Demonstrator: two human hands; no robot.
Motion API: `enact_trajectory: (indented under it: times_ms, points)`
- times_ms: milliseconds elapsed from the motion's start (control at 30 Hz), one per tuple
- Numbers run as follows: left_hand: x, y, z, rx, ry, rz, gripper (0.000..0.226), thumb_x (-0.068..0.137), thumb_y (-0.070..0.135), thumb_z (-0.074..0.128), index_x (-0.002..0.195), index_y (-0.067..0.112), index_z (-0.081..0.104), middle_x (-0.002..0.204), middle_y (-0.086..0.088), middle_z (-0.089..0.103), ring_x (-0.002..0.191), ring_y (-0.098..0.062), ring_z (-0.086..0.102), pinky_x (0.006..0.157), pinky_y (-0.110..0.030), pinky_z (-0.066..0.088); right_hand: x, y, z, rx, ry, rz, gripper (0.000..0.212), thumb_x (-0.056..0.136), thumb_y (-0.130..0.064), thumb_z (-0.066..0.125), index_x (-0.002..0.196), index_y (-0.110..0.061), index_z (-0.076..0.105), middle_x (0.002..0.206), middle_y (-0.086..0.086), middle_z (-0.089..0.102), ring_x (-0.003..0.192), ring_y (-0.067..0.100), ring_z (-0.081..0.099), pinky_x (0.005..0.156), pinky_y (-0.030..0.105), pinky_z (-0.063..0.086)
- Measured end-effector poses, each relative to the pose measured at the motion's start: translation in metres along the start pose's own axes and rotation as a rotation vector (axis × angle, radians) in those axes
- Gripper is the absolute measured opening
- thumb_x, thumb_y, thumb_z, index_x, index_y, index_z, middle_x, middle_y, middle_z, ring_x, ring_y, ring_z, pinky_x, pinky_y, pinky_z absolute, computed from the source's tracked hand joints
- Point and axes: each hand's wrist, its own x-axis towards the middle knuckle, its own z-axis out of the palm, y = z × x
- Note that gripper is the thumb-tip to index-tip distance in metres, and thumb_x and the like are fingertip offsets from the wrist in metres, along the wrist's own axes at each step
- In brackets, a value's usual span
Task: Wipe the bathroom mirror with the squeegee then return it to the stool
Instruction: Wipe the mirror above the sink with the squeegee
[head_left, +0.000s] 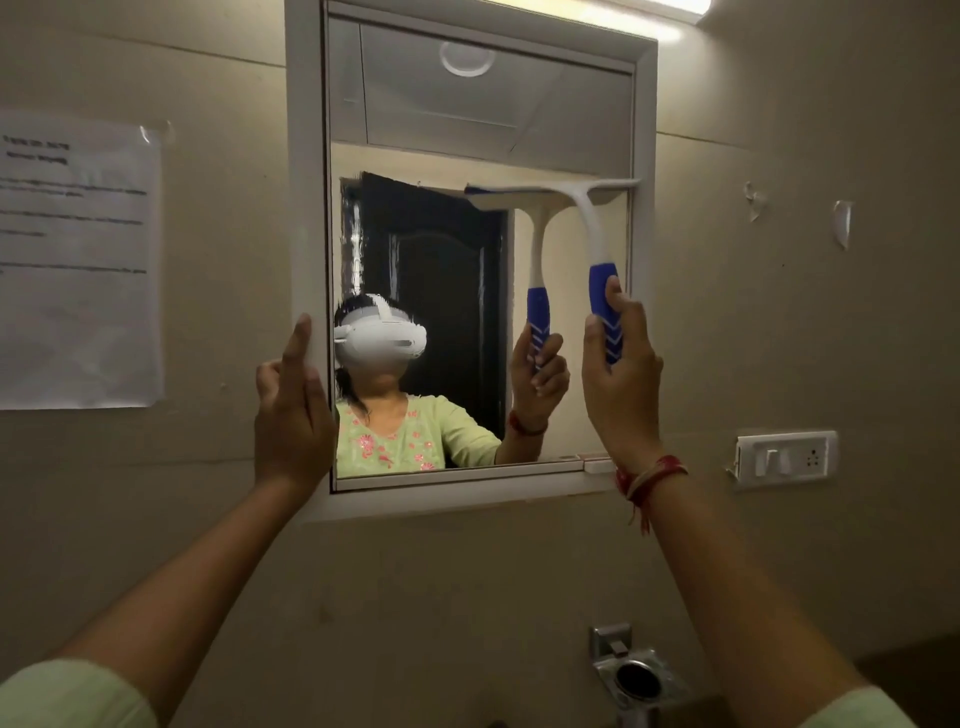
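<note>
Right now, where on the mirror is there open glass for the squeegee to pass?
Open: mirror glass above the squeegee up to the top frame, and the wide stretch below it leftward. Crowded: right edge at the right hand, lower-left frame at the left hand.

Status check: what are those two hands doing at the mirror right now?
Right hand grips squeegee, blade on mirror, right side. Left hand holds frame. Nothing in the way.
</note>
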Motion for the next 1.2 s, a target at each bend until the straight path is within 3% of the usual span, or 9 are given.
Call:
enact_trajectory:
  times_ms: [167,267,367,500,633,733,900,1100,1200]
  points:
    - [0.000,0.000,0.000,-0.021,0.012,-0.016,0.047,0.102,0.018,0.031,0.146,0.034,0.025,0.106,-0.017,0.043,0.059,-0.004,0.039,0.059,-0.028,0.032,-0.035,0.012,-0.013,-0.001,-0.076,-0.001,0.052,0.090,-0.045,0.037,0.133,-0.015,0.039,0.104,0.011,0.061,0.073,0.000,0.055,0.064,0.016,0.050]
    - [-0.001,0.000,0.000,-0.015,-0.001,-0.004,0.046,0.102,0.019,0.030,0.146,0.033,0.025,0.108,-0.020,0.043,0.056,-0.010,0.039,0.053,-0.020,0.028,-0.020,0.006,-0.010,-0.006,-0.057,-0.003,0.046,0.092,-0.039,0.041,0.131,-0.014,0.040,0.103,0.011,0.061,0.071,-0.003,0.054,0.063,0.012,0.049]
    - [0.000,0.002,0.000,-0.016,-0.001,-0.023,0.046,0.102,0.019,0.031,0.146,0.032,0.026,0.109,-0.021,0.043,0.057,-0.013,0.040,0.058,-0.029,0.033,-0.003,0.000,-0.007,-0.017,-0.040,0.004,0.039,0.094,-0.026,0.047,0.131,-0.013,0.041,0.109,0.011,0.061,0.073,-0.003,0.054,0.066,0.012,0.049]
    - [0.001,0.001,-0.001,-0.016,-0.005,-0.004,0.047,0.102,0.018,0.031,0.146,0.031,0.025,0.108,-0.022,0.043,0.058,-0.009,0.037,0.056,-0.021,0.028,-0.019,0.001,-0.011,0.000,-0.053,0.016,0.042,0.093,-0.032,0.044,0.131,-0.015,0.041,0.108,0.009,0.060,0.075,-0.003,0.056,0.066,0.012,0.051]
    - [0.000,0.000,0.000,-0.015,-0.012,-0.004,0.047,0.102,0.017,0.030,0.146,0.032,0.024,0.108,-0.023,0.043,0.060,-0.013,0.038,0.059,-0.030,0.032,-0.060,0.008,-0.021,0.039,-0.105,0.058,0.049,0.090,-0.041,0.040,0.132,-0.014,0.040,0.103,0.001,0.057,0.076,-0.003,0.057,0.065,0.011,0.051]
    - [0.001,0.000,0.000,-0.008,-0.010,-0.010,0.047,0.102,0.017,0.030,0.146,0.032,0.024,0.108,-0.022,0.043,0.061,-0.016,0.040,0.060,-0.029,0.031,-0.061,0.006,-0.022,0.051,-0.104,0.074,0.044,0.092,-0.035,0.043,0.131,-0.015,0.041,0.103,-0.001,0.055,0.077,-0.002,0.057,0.066,0.012,0.052]
    - [0.000,0.000,0.000,-0.008,-0.001,-0.017,0.047,0.102,0.017,0.031,0.146,0.032,0.025,0.107,-0.021,0.043,0.058,-0.007,0.036,0.059,-0.029,0.031,-0.032,-0.002,-0.015,0.038,-0.073,0.052,0.037,0.094,-0.023,0.048,0.130,-0.016,0.041,0.108,0.006,0.058,0.079,0.003,0.057,0.066,0.014,0.052]
    - [0.000,0.002,-0.001,-0.010,-0.002,-0.014,0.047,0.102,0.019,0.030,0.146,0.033,0.024,0.107,-0.019,0.043,0.057,-0.008,0.038,0.059,-0.029,0.031,-0.070,0.006,-0.019,0.085,-0.090,0.086,0.042,0.091,-0.041,0.042,0.131,-0.027,0.039,0.098,-0.022,0.052,0.081,-0.001,0.059,0.066,0.014,0.052]
    - [0.000,0.002,-0.001,-0.007,-0.002,-0.015,0.046,0.102,0.020,0.030,0.146,0.034,0.024,0.109,-0.021,0.043,0.059,-0.015,0.040,0.061,-0.031,0.033,-0.086,0.010,-0.024,0.114,-0.113,0.098,0.043,0.090,-0.043,0.042,0.131,-0.029,0.038,0.101,-0.026,0.054,0.083,0.000,0.059,0.067,0.013,0.052]
